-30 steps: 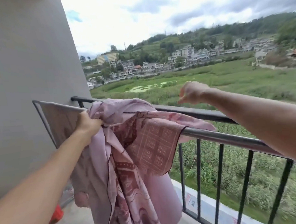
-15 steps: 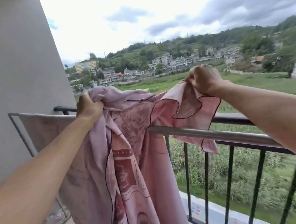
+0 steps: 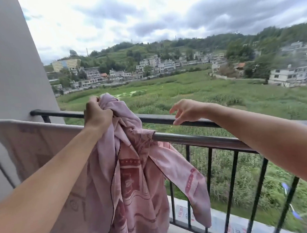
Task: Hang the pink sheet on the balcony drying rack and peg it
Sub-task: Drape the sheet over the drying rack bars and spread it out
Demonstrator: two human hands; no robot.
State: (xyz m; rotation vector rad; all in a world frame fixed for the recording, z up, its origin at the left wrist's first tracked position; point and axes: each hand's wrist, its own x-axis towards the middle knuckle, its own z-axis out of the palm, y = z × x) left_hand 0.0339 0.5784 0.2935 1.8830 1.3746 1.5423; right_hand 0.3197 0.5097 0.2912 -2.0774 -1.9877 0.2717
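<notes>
The left grip (image 3: 97,113) is clenched round the bunched top of the pink sheet (image 3: 134,174) and holds it just above the silver rack bar (image 3: 200,140). The right grip (image 3: 188,111) is released and holds nothing. Its fingers are loose and spread, hovering just over the black balcony railing (image 3: 160,118) beyond the bar.

From the bunch the sheet drops in a twisted rope, most of it on the near side of the bar. One tail hangs to the right below the bar, in front of the railing posts. I cannot tell whether it passes over the bar. Further left, a pale cloth (image 3: 36,140) is spread on the rack beside the wall (image 3: 13,70).

The step looks to be opening the sheet out along the bar. I'd say the free grip should take an edge, likely that loose tail, and draw it rightward along the bar. The other should keep the top high so the twist can fall out. Roughly even lengths on both sides of the bar should stop it sliding off, and nothing should be let slip past the outer railing. I see no pegs; they are best left until the cloth lies flat.
</notes>
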